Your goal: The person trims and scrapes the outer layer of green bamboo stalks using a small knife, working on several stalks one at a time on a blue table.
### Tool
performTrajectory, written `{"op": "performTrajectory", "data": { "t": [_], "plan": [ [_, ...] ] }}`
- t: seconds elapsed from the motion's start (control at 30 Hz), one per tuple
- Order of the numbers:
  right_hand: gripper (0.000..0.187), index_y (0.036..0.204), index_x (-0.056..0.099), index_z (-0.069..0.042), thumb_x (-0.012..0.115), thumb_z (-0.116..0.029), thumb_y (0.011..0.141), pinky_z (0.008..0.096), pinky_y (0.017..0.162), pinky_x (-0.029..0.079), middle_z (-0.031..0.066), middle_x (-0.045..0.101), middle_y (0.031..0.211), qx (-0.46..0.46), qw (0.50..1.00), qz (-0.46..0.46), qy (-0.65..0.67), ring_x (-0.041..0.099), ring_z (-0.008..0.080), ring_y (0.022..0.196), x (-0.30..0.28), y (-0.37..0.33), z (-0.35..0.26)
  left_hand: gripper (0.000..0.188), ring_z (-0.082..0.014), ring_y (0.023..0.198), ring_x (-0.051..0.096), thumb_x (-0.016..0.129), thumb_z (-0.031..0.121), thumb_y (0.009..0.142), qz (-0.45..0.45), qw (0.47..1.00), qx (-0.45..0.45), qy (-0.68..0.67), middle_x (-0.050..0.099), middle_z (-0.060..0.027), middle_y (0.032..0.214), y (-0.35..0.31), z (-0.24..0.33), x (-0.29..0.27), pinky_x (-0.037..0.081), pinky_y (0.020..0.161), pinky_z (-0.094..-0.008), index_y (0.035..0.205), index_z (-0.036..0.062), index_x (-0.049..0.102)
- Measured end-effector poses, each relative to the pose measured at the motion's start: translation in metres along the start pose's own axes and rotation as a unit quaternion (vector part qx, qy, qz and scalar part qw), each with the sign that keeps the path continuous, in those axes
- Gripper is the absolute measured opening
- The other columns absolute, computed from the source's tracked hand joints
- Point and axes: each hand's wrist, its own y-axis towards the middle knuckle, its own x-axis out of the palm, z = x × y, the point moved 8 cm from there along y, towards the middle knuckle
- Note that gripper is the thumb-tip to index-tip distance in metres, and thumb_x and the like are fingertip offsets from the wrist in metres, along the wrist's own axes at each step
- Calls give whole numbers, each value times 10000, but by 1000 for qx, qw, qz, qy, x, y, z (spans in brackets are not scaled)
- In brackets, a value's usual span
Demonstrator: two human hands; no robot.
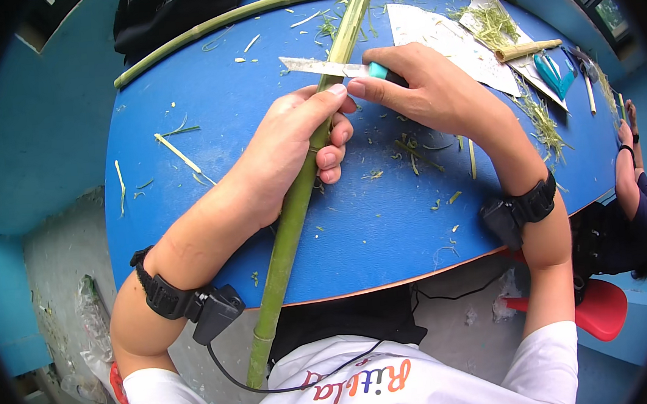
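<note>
A long green bamboo pole (289,227) slants from my lap up over the blue table, its far end scraped to a paler yellow-green. My left hand (306,131) wraps round it just below the scraped stretch. In my right hand (425,88) is a utility knife (322,67) with a teal and dark grip. Its blade lies across the scraped part of the pole and points left, close to my left thumb. Part of the knife's handle is hidden under my right palm.
Shavings litter the blue table (409,229). A second bamboo pole (225,20) lies at the far left beside a black bag (164,17). White paper sheets (440,45), short bamboo pieces (528,50) and a teal tool (555,73) occupy the right. Another person (627,201) sits far right, near a red stool (602,309).
</note>
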Motion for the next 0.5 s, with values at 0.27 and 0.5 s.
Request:
{"op": "performTrajectory", "data": {
  "t": [0.27,0.5],
  "plan": [
    [541,785,611,17,516,-501,910,462,647,433,224,600,720,27,999,-20,-17,572,395,708,0,1,0,190,3,487,358,546,224,953,0,1000,-5,5,409,37,694,0,2,1,325,404,-161,1002,55,475],
    [604,784,616,5,491,-578,886,488,652,431,219,604,713,42,997,25,-63,575,408,725,-4,4,10,132,14,460,326,562,169,931,6,1000,-3,-1,384,52,671,2,3,-2,288,380,-150,946,78,467]
  ]
}}
